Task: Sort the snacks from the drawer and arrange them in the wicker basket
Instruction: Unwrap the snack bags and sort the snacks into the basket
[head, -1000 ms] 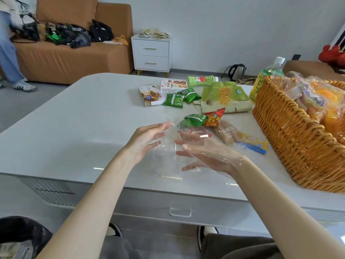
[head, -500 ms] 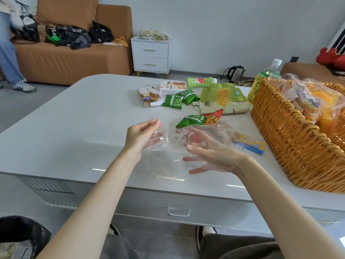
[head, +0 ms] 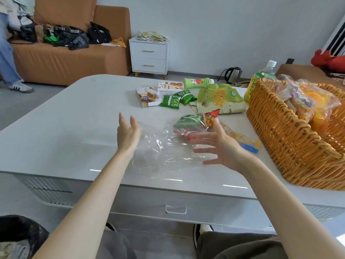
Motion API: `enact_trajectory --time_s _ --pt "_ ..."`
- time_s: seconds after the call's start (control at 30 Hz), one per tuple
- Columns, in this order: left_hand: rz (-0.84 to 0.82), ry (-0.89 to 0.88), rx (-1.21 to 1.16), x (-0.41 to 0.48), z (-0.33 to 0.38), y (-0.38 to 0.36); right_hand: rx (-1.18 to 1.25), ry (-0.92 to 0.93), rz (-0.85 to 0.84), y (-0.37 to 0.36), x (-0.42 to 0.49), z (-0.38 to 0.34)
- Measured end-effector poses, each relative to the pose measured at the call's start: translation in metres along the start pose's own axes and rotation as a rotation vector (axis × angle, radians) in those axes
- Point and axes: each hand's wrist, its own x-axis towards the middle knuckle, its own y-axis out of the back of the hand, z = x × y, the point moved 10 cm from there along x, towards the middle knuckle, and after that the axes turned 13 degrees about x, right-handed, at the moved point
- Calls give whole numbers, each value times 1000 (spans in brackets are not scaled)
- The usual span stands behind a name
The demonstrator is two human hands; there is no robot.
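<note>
Two empty hands, left hand (head: 128, 131) and right hand (head: 222, 146), were spread open beside the clear bag (head: 164, 152), mid-sort; we judged the snack packets (head: 188, 121) next needed gripping toward the wicker basket (head: 280, 131).

Snack packets (head: 188, 98) mid-table (head: 74, 116), wicker basket (head: 291, 139) right, clear bag (head: 164, 150) between hands.

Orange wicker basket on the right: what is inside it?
Inside the orange wicker basket, clear-wrapped snack packs with orange and yellow contents stick up above the rim. Its near wall hides the basket floor and anything lying lower.
</note>
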Motion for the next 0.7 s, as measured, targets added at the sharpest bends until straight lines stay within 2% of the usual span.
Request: enact_trajectory --time_s 0.03,0.1,0.17,0.23,0.3,0.37,0.47,0.53,0.7 --pt "49 -108 141 -8 15 7 -72 30 12 -1 -1 -1" --pt "134 -459 381 -34 59 10 -185 108 67 -2 -3 -4" --pt "37 -746 604 -65 84 -15 -280 146 77 -7 -2 -6" --pt "-101 -848 831 -81 79 -41 -349 140 8 -20 -1 -6" --pt "-120 -882 924 -82 71 -46 -365 138 -22 -23 -1 -9" --pt "-96 -876 874 -74 68 -38 -375 186 33 -15 0 -17" --pt "-27 -815 774 -56 66 -21 -450 366 278 10 2 -40" --pt "39 -790 778 -48 63 -11 -600 443 394 16 9 -51" --pt "101 -691 843 -26 49 1 -864 284 228 -8 59 -18"
